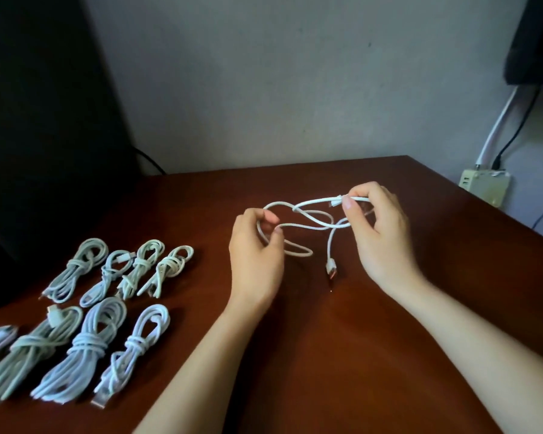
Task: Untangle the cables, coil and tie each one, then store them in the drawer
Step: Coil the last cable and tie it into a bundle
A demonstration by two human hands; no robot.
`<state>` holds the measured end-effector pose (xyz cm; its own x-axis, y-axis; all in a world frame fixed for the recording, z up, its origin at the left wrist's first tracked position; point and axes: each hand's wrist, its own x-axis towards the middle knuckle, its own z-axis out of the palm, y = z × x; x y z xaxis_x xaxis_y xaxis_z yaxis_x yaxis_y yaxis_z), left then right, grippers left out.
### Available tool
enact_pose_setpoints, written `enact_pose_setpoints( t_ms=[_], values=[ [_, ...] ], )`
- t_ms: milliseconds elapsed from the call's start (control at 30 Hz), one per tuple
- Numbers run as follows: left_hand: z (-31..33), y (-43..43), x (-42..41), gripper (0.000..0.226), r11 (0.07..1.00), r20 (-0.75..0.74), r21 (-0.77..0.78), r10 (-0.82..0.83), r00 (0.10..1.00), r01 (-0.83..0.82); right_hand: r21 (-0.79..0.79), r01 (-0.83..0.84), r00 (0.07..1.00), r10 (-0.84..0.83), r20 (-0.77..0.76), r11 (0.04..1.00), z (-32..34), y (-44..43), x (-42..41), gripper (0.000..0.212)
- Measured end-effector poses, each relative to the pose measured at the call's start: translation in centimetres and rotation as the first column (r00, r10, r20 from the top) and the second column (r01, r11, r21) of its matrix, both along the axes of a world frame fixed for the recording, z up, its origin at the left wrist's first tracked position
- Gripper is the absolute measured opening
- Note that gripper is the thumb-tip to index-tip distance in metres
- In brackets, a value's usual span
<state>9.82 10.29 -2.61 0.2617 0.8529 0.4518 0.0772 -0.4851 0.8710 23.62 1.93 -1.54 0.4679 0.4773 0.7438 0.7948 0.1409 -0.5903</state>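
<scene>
A person's two hands hold one loose white cable [317, 201] in the air just above a dark reddish wooden table [342, 339], a little beyond the middle of the tabletop. The right hand [381, 236] pinches the upper strand between thumb and forefinger, right beside a small connector at that end, with the other fingers curled behind. The left hand [256, 255] has its thumb and fingers curled around a loop at the other side. Between the hands the cable crosses itself in a few slack loops, and whether these form a real knot is hard to tell. One strand hangs down from the crossing and ends in a flat plug [331, 270] that sits just above or on the table. To the left, well apart from the hands, coiled and tied white cable bundles [83, 343] lie in two rows on the table, one of them cut off by the picture's edge. A dark screen [44, 120] stands behind them, and a pale socket box [485, 186] sits by the wall at the right.
</scene>
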Motion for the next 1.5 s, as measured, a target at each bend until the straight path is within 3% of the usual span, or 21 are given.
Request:
enact_pose_setpoints(
  t_ms=[100, 267, 500, 600, 700, 767, 900, 967, 1067, 1200, 1267, 1367, 1500],
  values=[
    [-0.2, -0.8, -0.2, 0.025, 0.999, 0.075, 0.052, -0.015, 0.997, 0.012, 0.047, -0.019, 1.000, 0.019, 0.013, 0.999, 0.7, -1.1, -0.4, 0.009],
    [0.4, -1.5, 0.1, 0.025, 0.963, 0.132, 0.266, 0.012, 0.991, -0.047, 0.046, -0.070, 0.997, 0.068, 0.047, 0.996, 1.6, -1.5, -1.4, 0.012],
    [1.0, -0.4, -0.7, 0.037, 0.886, 0.179, 0.447, 0.045, 0.983, -0.121, 0.098, -0.175, 0.901, 0.200, -0.385, 0.980, 2.2, -1.4, -1.3, 0.018],
    [1.1, -0.5, -0.9, 0.033, 0.886, 0.168, 0.449, 0.047, 0.985, -0.119, 0.156, -0.151, 0.807, 0.213, -0.550, 0.976, 2.4, -1.2, -0.8, 0.020],
    [1.0, -0.2, -1.0, 0.029, 0.906, 0.195, 0.398, 0.073, 0.978, -0.147, 0.145, -0.139, 0.763, 0.199, -0.615, 0.980, 2.3, -1.1, -0.5, 0.019],
    [0.8, 0.1, -1.2, 0.026, 0.922, 0.195, 0.361, 0.075, 0.978, -0.143, 0.176, -0.131, 0.653, 0.219, -0.725, 0.976, 2.2, -1.1, 0.0, 0.019],
    [0.8, 0.4, -1.4, 0.025, 0.904, 0.107, 0.405, 0.101, 0.989, -0.136, 0.265, -0.111, 0.238, 0.284, -0.929, 0.958, 2.0, -1.0, 1.7, 0.021],
    [0.7, 0.3, -1.3, 0.025, 0.899, 0.069, 0.426, 0.082, 0.994, -0.104, 0.256, -0.102, 0.177, 0.271, -0.946, 0.961, 1.7, -0.8, 2.1, 0.023],
    [0.5, 0.1, -1.2, 0.023, 0.893, 0.020, 0.448, 0.042, 0.999, -0.047, 0.269, -0.105, 0.168, 0.284, -0.944, 0.957, 1.3, -0.6, 2.2, 0.024],
    [0.4, -0.3, -0.9, 0.018, 0.916, -0.108, 0.395, -0.023, 0.994, 0.064, 0.311, -0.160, 0.062, 0.324, -0.944, 0.937, 1.3, -0.6, 1.9, 0.025],
    [0.4, -0.1, -0.7, 0.029, 0.951, -0.087, 0.303, -0.034, 0.996, 0.059, 0.313, -0.187, 0.065, 0.330, -0.942, 0.931, 1.5, -0.6, 1.8, 0.024],
    [0.6, 0.9, -0.8, 0.039, 0.998, 0.041, 0.058, -0.035, 0.999, 0.033, 0.260, -0.219, 0.198, 0.304, -0.932, 0.941, 1.6, -0.8, 1.9, 0.022],
    [0.4, 2.4, -1.2, 0.036, 0.937, 0.274, -0.334, -0.005, 0.962, 0.100, 0.176, -0.186, 0.372, 0.235, -0.898, 0.967, 1.6, -0.9, 1.3, 0.018]
  ],
)
